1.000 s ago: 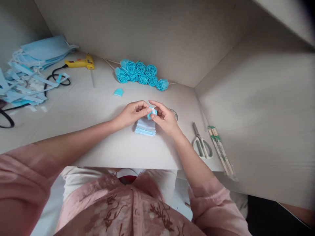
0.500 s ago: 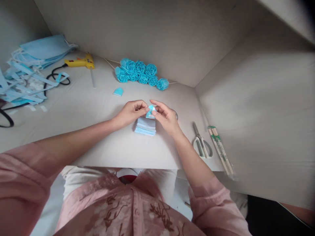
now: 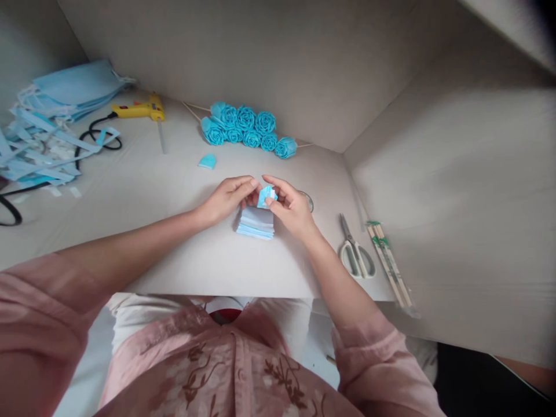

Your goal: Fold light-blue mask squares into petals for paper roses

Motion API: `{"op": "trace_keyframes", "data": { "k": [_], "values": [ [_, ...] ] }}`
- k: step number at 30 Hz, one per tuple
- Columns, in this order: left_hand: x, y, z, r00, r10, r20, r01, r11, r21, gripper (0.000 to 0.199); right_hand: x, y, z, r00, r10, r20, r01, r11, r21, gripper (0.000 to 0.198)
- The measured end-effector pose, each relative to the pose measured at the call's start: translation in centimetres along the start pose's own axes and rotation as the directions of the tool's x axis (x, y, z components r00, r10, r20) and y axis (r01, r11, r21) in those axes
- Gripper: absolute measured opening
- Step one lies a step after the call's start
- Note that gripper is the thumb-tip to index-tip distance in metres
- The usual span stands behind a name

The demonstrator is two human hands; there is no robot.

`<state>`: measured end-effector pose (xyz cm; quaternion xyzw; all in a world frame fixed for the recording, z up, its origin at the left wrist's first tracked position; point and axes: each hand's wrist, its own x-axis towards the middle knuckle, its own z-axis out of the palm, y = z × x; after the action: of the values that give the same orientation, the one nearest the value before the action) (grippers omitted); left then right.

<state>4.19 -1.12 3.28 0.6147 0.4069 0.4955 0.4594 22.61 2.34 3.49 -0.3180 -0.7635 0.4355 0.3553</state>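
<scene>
My right hand (image 3: 293, 211) is closed on a small folded piece of blue mask fabric (image 3: 262, 199), thumb on its front, a white patch showing near the thumb. My left hand (image 3: 230, 200) is beside the piece's left edge, its thumb and fingers pinched together; whatever is between them is too small to make out. Just below the hands lies a stack of pale blue cut fabric pieces (image 3: 255, 225). Another folded blue piece (image 3: 207, 161) rests on the table farther back. Behind my right hand, a round object (image 3: 309, 201) is partly hidden.
Blue fabric roses (image 3: 245, 119) on sticks lie at the back. A yellow glue gun (image 3: 139, 110), blue masks (image 3: 78, 84) and cut strips (image 3: 39, 145) are at the left. Scissors (image 3: 354, 252) and wrapped wooden sticks (image 3: 391, 266) lie right. Walls (image 3: 269, 52) enclose the table (image 3: 174, 266).
My left thumb has drawn back off the folded piece, slightly up and left, so more of the piece shows. My right hand still holds it in nearly the same place.
</scene>
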Motion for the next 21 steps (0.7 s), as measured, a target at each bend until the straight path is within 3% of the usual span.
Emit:
{"op": "trace_keyframes", "data": {
  "k": [10, 15, 21],
  "values": [
    [-0.03, -0.36, 0.37, 0.999, -0.036, -0.001, 0.036, 0.999, 0.018, 0.027, 0.11, -0.08, -0.11, 0.996, 0.031, -0.083, -0.025, 0.997, 0.066, 0.049],
    [0.02, -0.70, 0.54, 0.995, -0.070, 0.074, 0.066, 0.996, 0.054, 0.024, 0.09, 0.12, -0.19, 0.999, 0.034, -0.033, -0.033, 0.999, 0.035, 0.053],
    [0.12, -0.78, 0.36, 0.999, -0.032, -0.024, 0.033, 0.999, 0.028, 0.026, 0.22, 0.29, -0.14, 0.996, 0.007, -0.088, 0.001, 0.996, 0.091, 0.047]
  ]
}}
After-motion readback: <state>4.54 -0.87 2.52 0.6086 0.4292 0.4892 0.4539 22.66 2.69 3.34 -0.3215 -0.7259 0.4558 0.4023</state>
